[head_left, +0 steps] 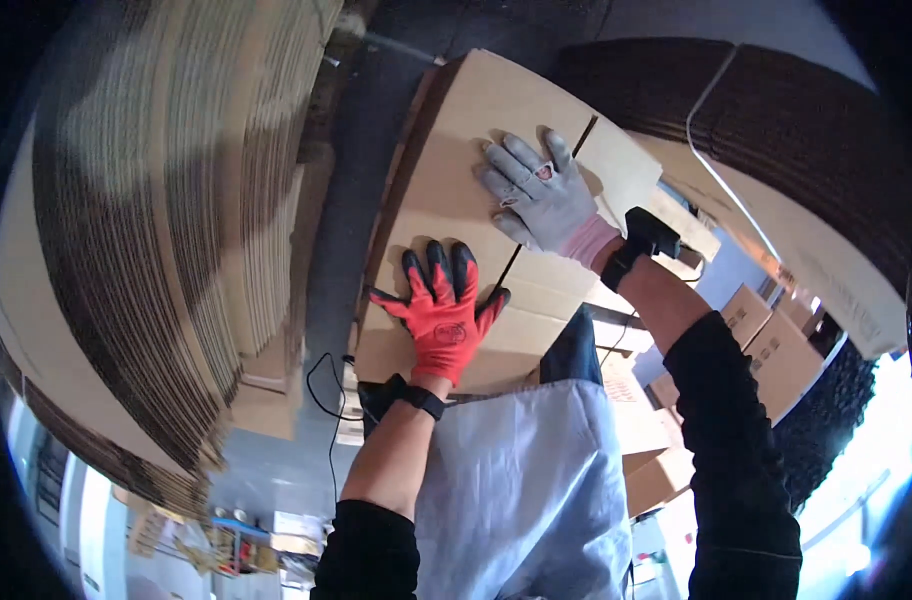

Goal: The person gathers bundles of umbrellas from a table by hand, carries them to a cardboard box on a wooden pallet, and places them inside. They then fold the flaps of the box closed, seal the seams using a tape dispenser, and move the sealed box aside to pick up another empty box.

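Before me lies a flat brown cardboard sheet (456, 190) with dark slots, on top of a stack of similar sheets. My left hand (446, 320), in a red glove with black fingertips, rests on its near left part with the fingers spread. Farther off and to the right, my right hand (541, 195) lies on the same cardboard in a worn grey glove with a hole at a finger. Its fingers are stretched out too. Neither hand grips anything. Each wrist wears a black strap with a small dark device.
A tall stack of flattened cardboard boxes (166, 220) stands close on the left. Another strapped cardboard stack (796, 170) is at the far right. Closed cartons (776, 350) sit beyond my right forearm. A thin black cable (331, 420) hangs beside my left forearm.
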Tool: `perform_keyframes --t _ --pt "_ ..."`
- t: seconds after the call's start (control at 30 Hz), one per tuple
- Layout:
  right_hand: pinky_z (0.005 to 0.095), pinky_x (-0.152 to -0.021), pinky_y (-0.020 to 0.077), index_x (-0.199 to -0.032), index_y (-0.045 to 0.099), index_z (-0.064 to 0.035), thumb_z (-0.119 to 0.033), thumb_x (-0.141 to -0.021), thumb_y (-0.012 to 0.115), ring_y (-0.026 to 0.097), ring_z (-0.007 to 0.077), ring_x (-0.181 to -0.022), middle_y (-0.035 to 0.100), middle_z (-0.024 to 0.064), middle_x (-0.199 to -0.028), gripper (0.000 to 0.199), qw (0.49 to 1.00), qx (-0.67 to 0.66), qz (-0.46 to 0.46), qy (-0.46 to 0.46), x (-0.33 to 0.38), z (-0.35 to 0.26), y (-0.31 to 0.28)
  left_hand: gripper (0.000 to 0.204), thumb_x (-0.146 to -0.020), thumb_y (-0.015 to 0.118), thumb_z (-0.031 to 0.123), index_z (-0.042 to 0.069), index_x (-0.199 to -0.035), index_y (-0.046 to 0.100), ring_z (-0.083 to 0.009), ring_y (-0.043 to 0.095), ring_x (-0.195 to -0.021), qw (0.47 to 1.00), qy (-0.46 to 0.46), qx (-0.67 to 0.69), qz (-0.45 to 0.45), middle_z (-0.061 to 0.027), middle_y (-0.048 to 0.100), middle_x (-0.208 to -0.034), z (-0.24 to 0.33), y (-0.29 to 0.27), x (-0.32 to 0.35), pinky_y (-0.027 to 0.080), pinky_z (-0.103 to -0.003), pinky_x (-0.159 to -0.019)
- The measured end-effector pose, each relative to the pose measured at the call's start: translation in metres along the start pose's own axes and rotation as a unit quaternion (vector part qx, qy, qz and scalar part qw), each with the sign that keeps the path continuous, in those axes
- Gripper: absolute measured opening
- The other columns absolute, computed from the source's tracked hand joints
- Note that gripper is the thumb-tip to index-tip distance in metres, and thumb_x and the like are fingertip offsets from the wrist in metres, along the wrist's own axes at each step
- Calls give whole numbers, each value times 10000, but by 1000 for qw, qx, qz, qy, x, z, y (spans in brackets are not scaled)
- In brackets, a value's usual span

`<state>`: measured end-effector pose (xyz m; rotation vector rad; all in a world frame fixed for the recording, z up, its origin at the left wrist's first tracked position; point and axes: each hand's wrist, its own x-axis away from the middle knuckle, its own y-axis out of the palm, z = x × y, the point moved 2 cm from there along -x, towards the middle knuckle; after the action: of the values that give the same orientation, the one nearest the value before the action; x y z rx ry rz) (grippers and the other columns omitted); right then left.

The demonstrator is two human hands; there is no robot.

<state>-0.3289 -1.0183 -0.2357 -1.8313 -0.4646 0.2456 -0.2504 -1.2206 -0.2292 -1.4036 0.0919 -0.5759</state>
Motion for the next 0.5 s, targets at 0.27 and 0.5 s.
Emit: perform_keyframes --t 0.27,0.5 --pt "546 -1151 167 -1337 539 -179 -399 -890 517 355 231 -1395 431 44 -1474 498 993 92 -50 -62 5 13 18 815 -831 577 615 147 -1464 369 -343 315 -1384 998 -60 29 17 -143 329 -1497 16 9 32 196 -768 -1037" --pt "594 -1156 179 -1352 471 -98 -448 -1001 347 349 376 -1383 513 103 -1381 511 450 -866 -167 138 5 9 42 804 -801 641 549 129 -1434 379 -384 325 -1377 993 -46 56 91 -191 370 -1459 17 14 41 192 -762 -1047"
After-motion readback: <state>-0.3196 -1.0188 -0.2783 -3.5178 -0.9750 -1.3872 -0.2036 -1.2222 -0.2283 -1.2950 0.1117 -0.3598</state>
